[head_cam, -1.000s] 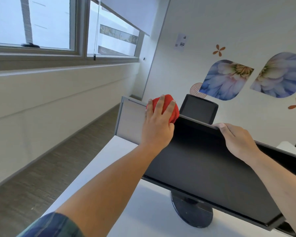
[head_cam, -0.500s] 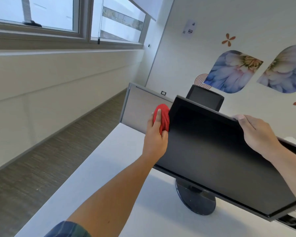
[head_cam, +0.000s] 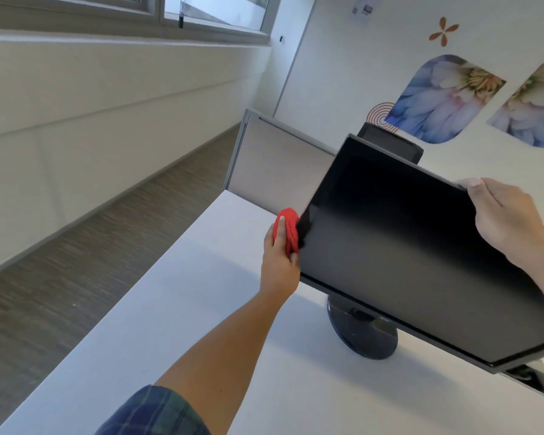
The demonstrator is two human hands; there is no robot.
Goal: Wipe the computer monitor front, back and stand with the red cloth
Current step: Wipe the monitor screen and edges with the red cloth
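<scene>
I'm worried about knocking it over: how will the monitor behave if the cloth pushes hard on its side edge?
The monitor probably swivels or rocks, since the wide panel sits on one small round base. The right hand gripping its top edge likely steadies it. The red cloth, bunched in the left hand, looks soft and should give.

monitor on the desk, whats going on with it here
A person is wiping the monitor with a bunched red cloth. The left hand presses the cloth against the screen's left side edge, low on that edge. The right hand grips the top edge and steadies the panel, which sits tilted on its round black stand on the white desk.
</scene>
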